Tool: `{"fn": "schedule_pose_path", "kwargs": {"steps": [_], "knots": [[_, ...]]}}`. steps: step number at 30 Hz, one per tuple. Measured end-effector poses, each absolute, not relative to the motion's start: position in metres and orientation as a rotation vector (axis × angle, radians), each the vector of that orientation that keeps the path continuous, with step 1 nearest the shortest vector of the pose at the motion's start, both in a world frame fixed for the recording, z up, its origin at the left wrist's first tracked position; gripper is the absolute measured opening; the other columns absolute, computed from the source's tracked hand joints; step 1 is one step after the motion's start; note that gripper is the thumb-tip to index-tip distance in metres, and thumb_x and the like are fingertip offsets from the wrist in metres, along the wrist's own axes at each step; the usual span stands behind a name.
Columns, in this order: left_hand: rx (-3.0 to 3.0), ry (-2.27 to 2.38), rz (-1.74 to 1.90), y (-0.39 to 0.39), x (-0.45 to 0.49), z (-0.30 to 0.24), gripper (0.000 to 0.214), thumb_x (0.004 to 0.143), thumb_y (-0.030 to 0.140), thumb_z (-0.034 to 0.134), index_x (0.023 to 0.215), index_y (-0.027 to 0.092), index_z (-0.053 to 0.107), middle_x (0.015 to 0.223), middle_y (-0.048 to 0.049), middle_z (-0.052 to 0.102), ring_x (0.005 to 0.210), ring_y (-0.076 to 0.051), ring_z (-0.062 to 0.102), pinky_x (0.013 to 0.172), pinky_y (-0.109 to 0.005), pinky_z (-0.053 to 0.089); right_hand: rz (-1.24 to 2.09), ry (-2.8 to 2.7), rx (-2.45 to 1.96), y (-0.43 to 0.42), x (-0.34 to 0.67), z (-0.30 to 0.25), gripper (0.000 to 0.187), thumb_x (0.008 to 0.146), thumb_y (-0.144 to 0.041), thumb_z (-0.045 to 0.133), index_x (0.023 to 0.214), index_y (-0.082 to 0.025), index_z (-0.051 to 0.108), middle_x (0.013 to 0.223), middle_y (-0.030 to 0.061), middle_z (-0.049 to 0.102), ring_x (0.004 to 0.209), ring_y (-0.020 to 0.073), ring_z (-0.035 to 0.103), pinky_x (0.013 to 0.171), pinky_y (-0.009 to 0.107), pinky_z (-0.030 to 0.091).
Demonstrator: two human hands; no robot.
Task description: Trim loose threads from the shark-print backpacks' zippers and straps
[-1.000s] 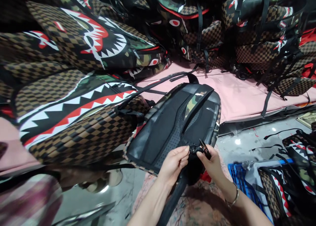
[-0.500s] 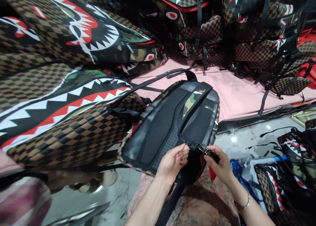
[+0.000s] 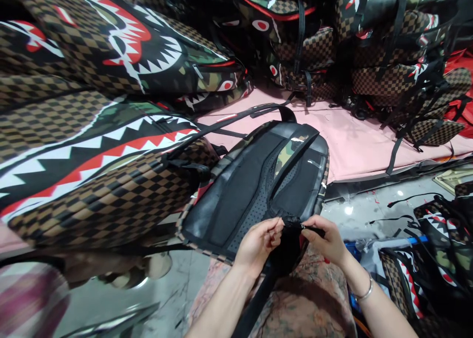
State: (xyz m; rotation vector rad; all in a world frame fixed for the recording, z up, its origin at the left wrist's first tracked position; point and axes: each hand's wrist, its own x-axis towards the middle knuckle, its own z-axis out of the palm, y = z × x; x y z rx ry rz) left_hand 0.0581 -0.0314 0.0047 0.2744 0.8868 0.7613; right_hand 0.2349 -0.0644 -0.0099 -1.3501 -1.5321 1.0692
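A backpack (image 3: 236, 200) lies back side up in front of me, with black padding, a perforated middle strip and checkered edges. My left hand (image 3: 260, 242) is closed in a pinch at a bunched black strap (image 3: 290, 221) near its lower end; any thread between the fingertips is too small to see. My right hand (image 3: 325, 239) grips small dark thread snips (image 3: 303, 226), their tip against the same bunched strap. Fingers cover most of the snips. A loose shoulder strap (image 3: 291, 168) with a camouflage patch curves across the back panel.
Large checkered backpacks with shark-mouth prints (image 3: 99, 155) are piled at the left. More stacked bags (image 3: 384, 82) stand on the pink-covered table (image 3: 362, 151) at the back. Further bags (image 3: 439, 259) lie low at the right. Part of a person in plaid (image 3: 31, 298) shows at lower left.
My right hand has brought the snips slightly left, close against the bunched strap beside my left fingertips. Their blades, visible earlier, are now mostly hidden. My left hand has stayed nearly in place.
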Motion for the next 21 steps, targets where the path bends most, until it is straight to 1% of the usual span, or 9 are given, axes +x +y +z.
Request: {"fn": "schedule_pose_path", "kwargs": {"steps": [4, 8, 13, 18, 21], "knots": [[0.259, 0.891, 0.753, -0.030, 0.057, 0.004, 0.016, 0.065, 0.020, 0.061, 0.058, 0.011, 0.051, 0.053, 0.0059, 0.035, 0.042, -0.002, 0.028, 0.041, -0.016, 0.022, 1.156, -1.398, -1.332, -0.065, 0.236, -0.017, 0.015, 0.080, -0.033, 0.055, 0.079, -0.019, 0.059, 0.066, -0.0011, 0.055, 0.059, 0.0119, 0.050, 0.055, 0.023, 0.039], [0.207, 0.887, 0.736, -0.027, 0.055, 0.002, 0.010, 0.067, 0.017, 0.058, 0.062, 0.010, 0.053, 0.053, 0.0059, 0.035, 0.042, -0.002, 0.028, 0.040, -0.015, 0.023, 1.145, -1.414, -1.356, -0.069, 0.237, -0.020, 0.014, 0.079, -0.033, 0.057, 0.082, -0.019, 0.058, 0.064, -0.0018, 0.055, 0.056, 0.0115, 0.048, 0.053, 0.023, 0.038], [0.222, 0.886, 0.749, -0.028, 0.056, 0.000, 0.013, 0.066, 0.018, 0.059, 0.059, 0.009, 0.052, 0.055, 0.0048, 0.038, 0.042, -0.002, 0.030, 0.040, -0.015, 0.024, 1.106, -1.529, -1.378, -0.068, 0.238, -0.013, 0.011, 0.078, -0.030, 0.057, 0.081, -0.019, 0.059, 0.065, -0.0014, 0.057, 0.059, 0.0125, 0.050, 0.055, 0.023, 0.038], [0.259, 0.891, 0.760, -0.029, 0.056, 0.001, 0.011, 0.065, 0.016, 0.061, 0.059, 0.010, 0.054, 0.052, 0.0050, 0.037, 0.043, -0.002, 0.029, 0.040, -0.014, 0.023, 1.103, -1.522, -1.357, -0.060, 0.238, -0.012, 0.014, 0.079, -0.032, 0.057, 0.080, -0.019, 0.061, 0.068, -0.0003, 0.058, 0.062, 0.0133, 0.052, 0.058, 0.024, 0.040], [0.251, 0.892, 0.756, -0.029, 0.056, 0.002, 0.010, 0.065, 0.016, 0.060, 0.060, 0.009, 0.056, 0.052, 0.0046, 0.037, 0.043, -0.003, 0.031, 0.040, -0.014, 0.024, 1.130, -1.457, -1.346, -0.061, 0.239, -0.015, 0.017, 0.080, -0.034, 0.055, 0.079, -0.018, 0.061, 0.065, -0.0009, 0.058, 0.058, 0.0125, 0.052, 0.054, 0.023, 0.040]]}}
